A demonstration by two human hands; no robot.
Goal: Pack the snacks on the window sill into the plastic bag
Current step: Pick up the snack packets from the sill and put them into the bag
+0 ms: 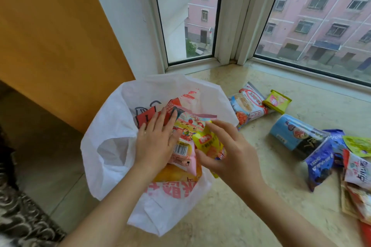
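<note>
A white plastic bag (pixel 112 130) with red print stands open at the left end of the window sill (pixel 251 196). Several snack packets fill it. My left hand (pixel 155 140) lies flat, fingers spread, on the packets inside the bag. My right hand (pixel 230 154) is at the bag's mouth, its thumb and fingers around a yellow snack packet (pixel 206 142). On the sill to the right lie a white and red packet (pixel 248 104), a small yellow-green packet (pixel 277 101), a blue tub-shaped pack (pixel 295 134) and a dark blue packet (pixel 320 163).
More packets are piled at the right edge of the sill (pixel 357 168). Window frames (pixel 230 26) rise behind the sill. An orange wooden panel (pixel 50 42) stands to the left, with the floor (pixel 46 166) and a patterned rug (pixel 22 220) below the bag.
</note>
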